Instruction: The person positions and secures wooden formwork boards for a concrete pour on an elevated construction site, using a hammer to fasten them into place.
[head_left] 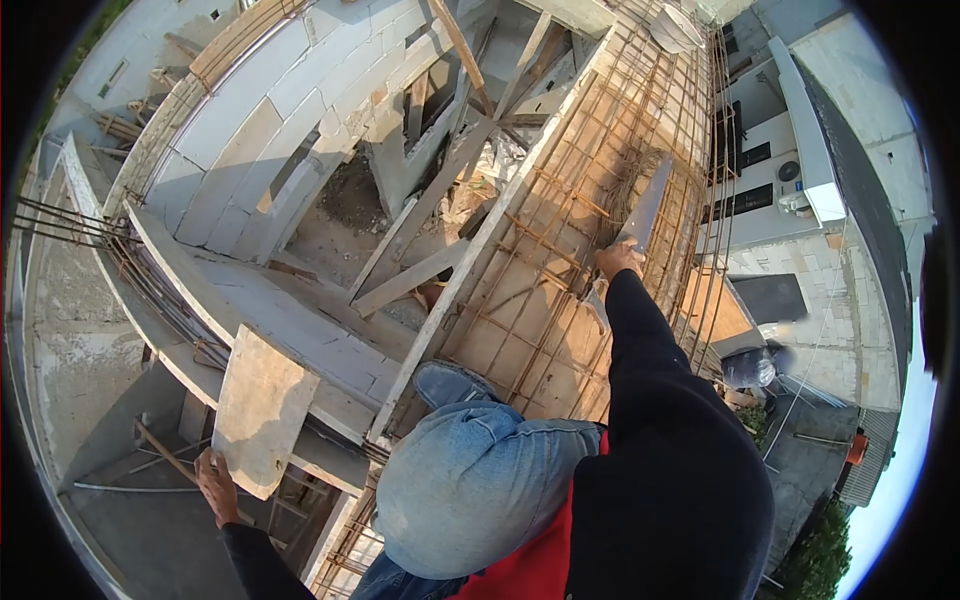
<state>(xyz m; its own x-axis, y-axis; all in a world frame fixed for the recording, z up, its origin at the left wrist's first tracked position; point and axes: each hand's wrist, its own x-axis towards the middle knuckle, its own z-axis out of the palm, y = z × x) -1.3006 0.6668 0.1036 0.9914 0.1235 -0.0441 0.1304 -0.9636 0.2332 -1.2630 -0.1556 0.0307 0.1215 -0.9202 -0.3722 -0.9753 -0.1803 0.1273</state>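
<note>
Rebar grid [588, 203] over wooden deck [572, 340]

Wooden deck [578, 335]: warm sunlight, patchy shadows
Saw blade [655, 200]: pale sheen
Sky [910, 430]: bright, blue-fringed
Outer walls [840, 300]: bowed by lens
Corners: black

Rust-brown reinforcing bars [655, 70] draw a checked grid over honey-tan formwork plywood [555, 345] mottled with darker brown. The handsaw [654, 203] shows a silver-blue blade; a plywood panel [262, 410] is pale tan, blotched with grey. Faded blue jeans [455, 490] contrast with a bright red shirt [525, 555], a black sleeve [650, 345] and a slate-blue shoe [448, 384]. Darker joints line a pale grey block wall [290, 95].
</note>
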